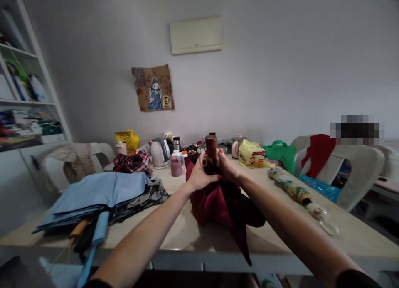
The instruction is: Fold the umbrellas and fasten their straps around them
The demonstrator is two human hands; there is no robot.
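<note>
A dark red umbrella with loose, hanging folds is held upright over the table, its brown handle pointing up. My left hand is closed round the umbrella just below the handle, thumb across the cloth. From the right, my right hand grips the same part, its fingers partly hidden behind the handle. Some folds droop toward the table's front edge.
On the left lie a blue umbrella and a grey patterned one. A rolled floral umbrella lies right. Behind stand a kettle, a pink cup, a yellow packet and a green bag.
</note>
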